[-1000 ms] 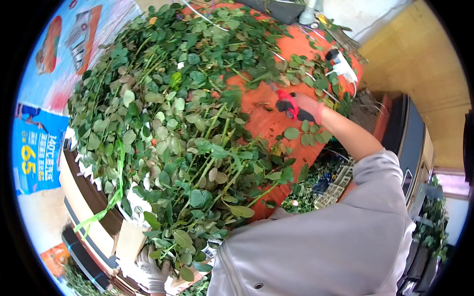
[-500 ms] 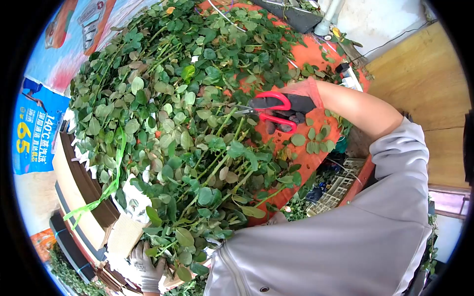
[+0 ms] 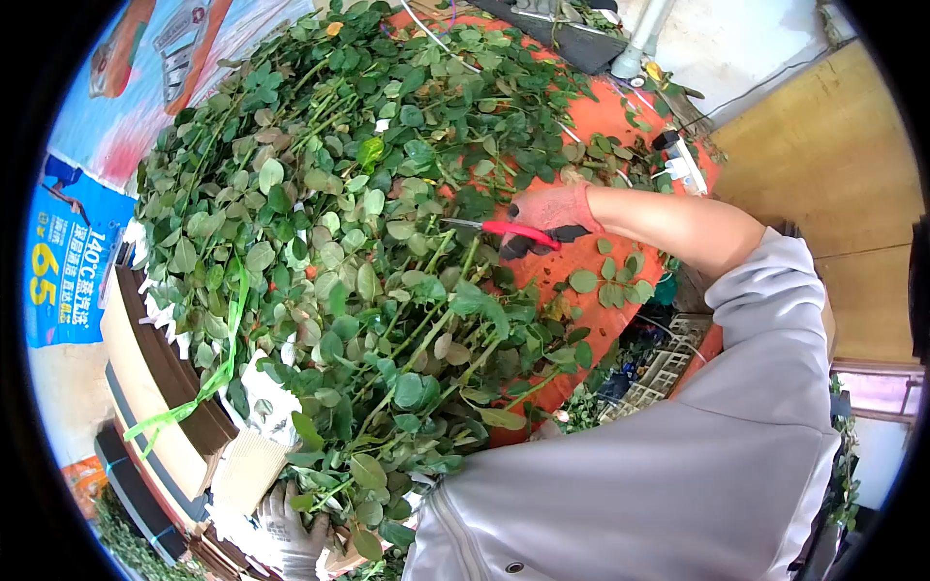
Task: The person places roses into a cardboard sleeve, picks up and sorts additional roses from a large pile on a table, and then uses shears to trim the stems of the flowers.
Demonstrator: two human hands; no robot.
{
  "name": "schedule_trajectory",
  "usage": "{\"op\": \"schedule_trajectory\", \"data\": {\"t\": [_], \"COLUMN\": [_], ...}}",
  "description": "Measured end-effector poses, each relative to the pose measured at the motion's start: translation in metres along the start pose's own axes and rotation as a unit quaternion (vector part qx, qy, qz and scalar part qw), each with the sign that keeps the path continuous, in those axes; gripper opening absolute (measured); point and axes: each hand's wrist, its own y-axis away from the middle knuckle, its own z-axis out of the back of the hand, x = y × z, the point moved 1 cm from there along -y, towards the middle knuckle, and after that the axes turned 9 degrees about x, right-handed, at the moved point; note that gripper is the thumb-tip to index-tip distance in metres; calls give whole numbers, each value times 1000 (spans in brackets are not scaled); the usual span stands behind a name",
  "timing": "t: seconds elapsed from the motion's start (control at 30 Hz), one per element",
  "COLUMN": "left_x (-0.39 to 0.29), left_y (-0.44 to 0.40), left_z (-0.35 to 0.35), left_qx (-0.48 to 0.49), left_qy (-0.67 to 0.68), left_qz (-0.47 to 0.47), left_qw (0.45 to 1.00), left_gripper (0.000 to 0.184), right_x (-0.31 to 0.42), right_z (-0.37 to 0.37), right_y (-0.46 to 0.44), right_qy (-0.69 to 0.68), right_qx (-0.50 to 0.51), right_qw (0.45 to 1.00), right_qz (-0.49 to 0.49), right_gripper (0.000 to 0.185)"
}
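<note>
My right hand [image 3: 549, 217], in a red and dark glove, is closed on red-handled scissors [image 3: 518, 230]. The blades point left over the cut ends of green leafy stems [image 3: 426, 334]. A large heap of these stems spreads over the orange-red table surface [image 3: 572, 257]. At the lower left, my left hand [image 3: 286, 531] wears a pale glove. It rests by corrugated cardboard [image 3: 247, 470] at the lower edge of the leaves; what its fingers hold, if anything, is hidden.
A green ribbon [image 3: 228, 363] hangs over the left edge of the heap, beside stacked cardboard [image 3: 155, 363]. A white power strip [image 3: 686, 165] lies at the upper right. Below the table's right edge is a pale plastic crate [image 3: 659, 373].
The scissors have come from the right side over to the stem ends, and their handles, spread apart half a second ago, now look closed together. My left hand has stayed by the cardboard.
</note>
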Motion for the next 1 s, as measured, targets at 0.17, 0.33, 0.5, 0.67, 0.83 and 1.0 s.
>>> {"op": "schedule_trajectory", "data": {"t": [0.17,0.33,0.5,0.67,0.83,1.0], "left_x": [2,4,6,1,-1,7], "left_y": [3,3,8,7,8,10], "left_z": [-3,-7,-6,-3,-3,-12], "left_qx": [-13,-11,5,-2,-27,-58], "left_qy": [-17,-11,-43,-6,10,11], "left_qz": [-16,-33,-18,-36,-55,-72], "left_qw": [1000,999,999,999,998,996], "left_gripper": [73,74,76,74,74,69], "right_x": [-27,-97,-135,-138,-163,-170], "right_z": [21,-10,-140,-252,-265,-256], "right_y": [19,79,128,137,93,87], "right_qy": [-15,-236,-126,-289,-261,-308], "right_qx": [-165,-219,-40,28,5,2], "right_qw": [984,926,959,952,947,915], "right_qz": [63,198,252,95,187,260], "right_gripper": [22,30,38,36,32,34]}}
